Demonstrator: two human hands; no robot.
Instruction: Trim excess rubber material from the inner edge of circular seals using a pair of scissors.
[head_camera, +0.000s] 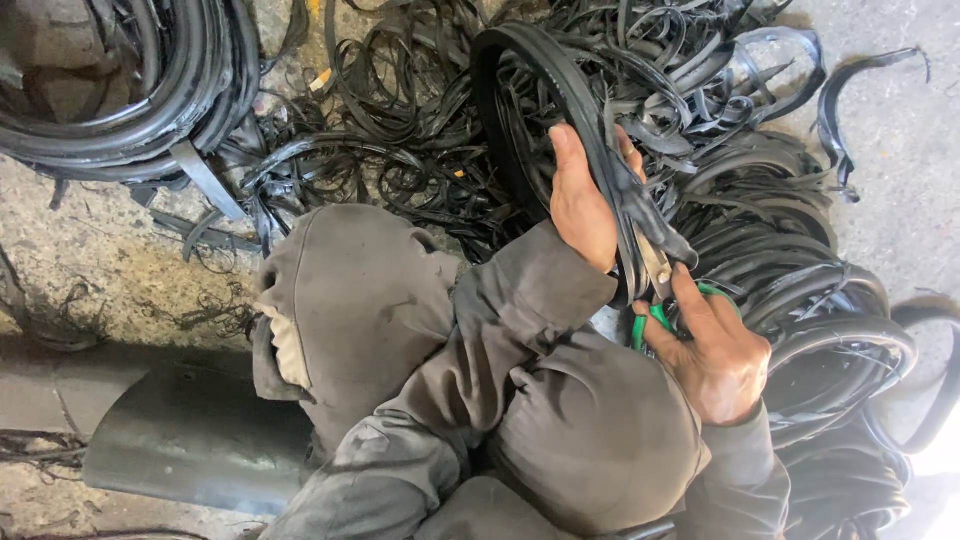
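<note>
Left hand (583, 205) clamped on black rubber ring (560, 75), held at 12 o'clock above knees. Right hand (715, 355) closed around green-handled shears (655, 275), blades biting the ring's edge. Cut strips (760, 200) heaped at 2 o'clock; uncut rings (130, 100) at 10 o'clock remain.

You're looking down at a rough concrete floor (90, 250) — grey, stained, gritty. A big tangle of black rubber strips (420, 130) is lying straight on it, spreading across the top & down the right side. At top left a stack of thicker rubber rings (130, 90) is sitting on the floor, w/ loose strips trailing out beside it. A dark curved rubber sheet (190, 440) is lying at lower left. One stray curled strip (850, 100) is resting apart at upper right — on bare concrete.
</note>
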